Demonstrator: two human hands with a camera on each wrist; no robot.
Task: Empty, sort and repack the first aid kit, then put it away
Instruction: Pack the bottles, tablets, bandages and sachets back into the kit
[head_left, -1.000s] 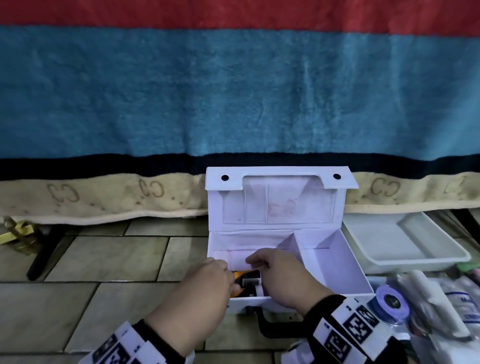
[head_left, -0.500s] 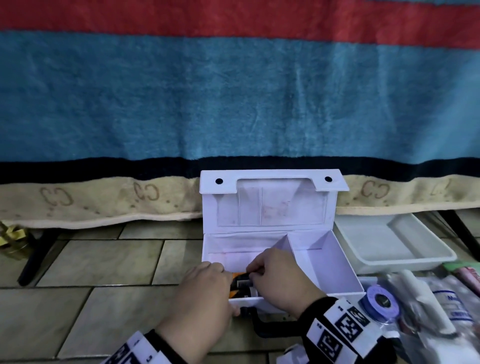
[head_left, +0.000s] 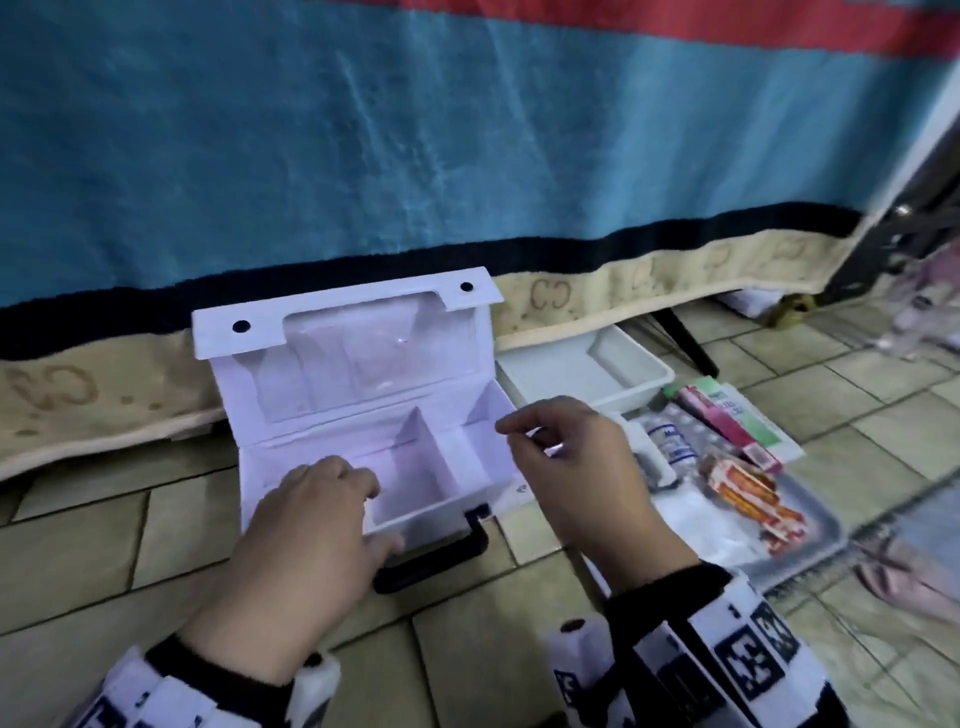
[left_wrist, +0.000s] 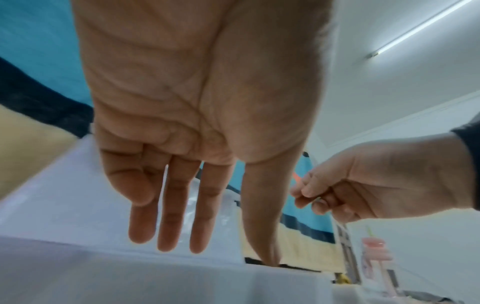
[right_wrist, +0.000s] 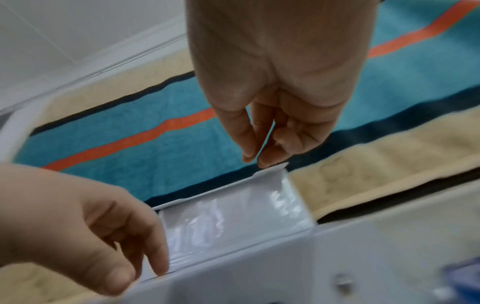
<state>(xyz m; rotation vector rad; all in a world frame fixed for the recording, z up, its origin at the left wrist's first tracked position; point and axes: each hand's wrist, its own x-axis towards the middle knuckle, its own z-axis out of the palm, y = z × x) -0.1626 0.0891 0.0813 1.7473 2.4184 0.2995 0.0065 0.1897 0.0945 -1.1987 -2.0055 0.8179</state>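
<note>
The white first aid kit (head_left: 363, 441) stands open on the tiled floor (head_left: 104, 530), its lid (head_left: 343, 353) upright against the striped blanket (head_left: 415, 156) that hangs behind it. Its black handle (head_left: 436, 556) points toward the person. A divider splits the inside into two compartments. The right compartment and the part of the left one that shows look bare; the left hand (head_left: 306, 530) covers the near left part, so I cannot tell what lies there.

To the right of the kit, near the blanket, sits a white tray (head_left: 649, 384) with nothing visible in it. Closer to the person lies a metal tray (head_left: 826, 525) that carries the supplies: a white bandage roll (head_left: 670, 441) with blue print, a pink and green box (head_left: 722, 421), orange and red packets (head_left: 748, 488), blister strips and white gauze. The right hand (head_left: 576, 478) stands in front of part of this tray and of the kit's right corner.

The left hand is over the kit's front wall with fingers (left_wrist: 171, 216) straight and relaxed, holding nothing; its thumb touches the front edge. The right hand hovers above the right compartment with thumb and fingers (right_wrist: 249, 133) pinched narrowly together. The left wrist view shows something thin between them, but I cannot tell what it is.
</note>
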